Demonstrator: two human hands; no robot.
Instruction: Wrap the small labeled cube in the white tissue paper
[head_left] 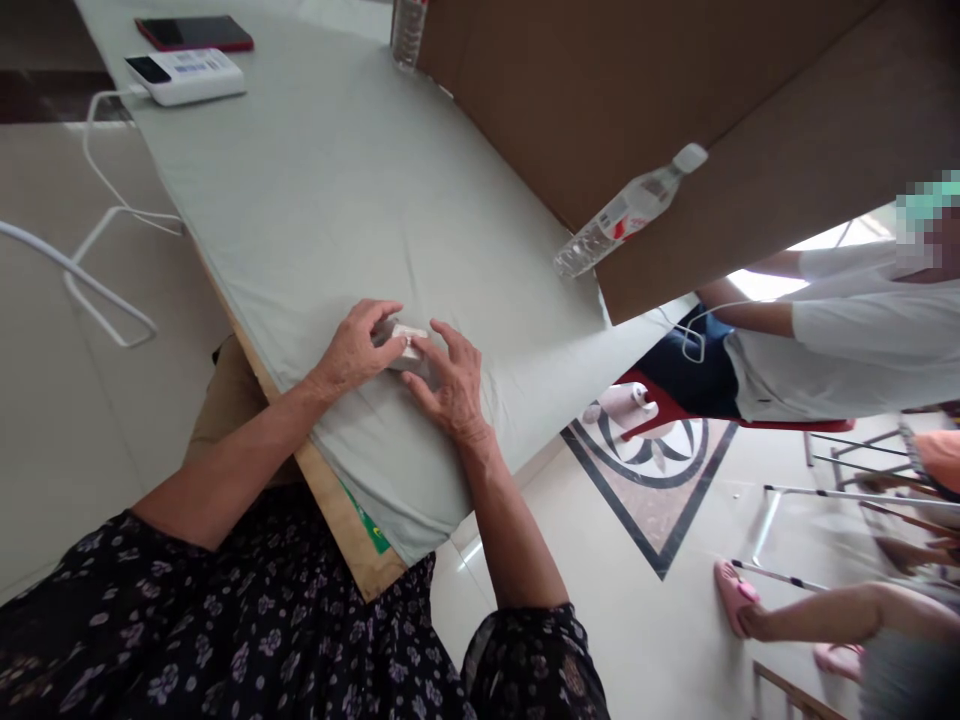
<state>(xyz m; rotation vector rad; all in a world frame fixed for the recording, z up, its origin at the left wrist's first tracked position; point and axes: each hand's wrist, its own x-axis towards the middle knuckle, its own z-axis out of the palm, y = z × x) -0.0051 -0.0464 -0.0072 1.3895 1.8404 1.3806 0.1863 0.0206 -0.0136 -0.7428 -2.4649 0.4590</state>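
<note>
Sitting between the left hand and right hand over the bench, the small white-topped block is gripped by both from opposite sides, neither nearer, its long axis unclear.

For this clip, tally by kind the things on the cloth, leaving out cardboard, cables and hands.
Clear bottles: 2
Dark-screened phone: 1
White device: 1
Small white-topped object: 1
Total: 5
</note>
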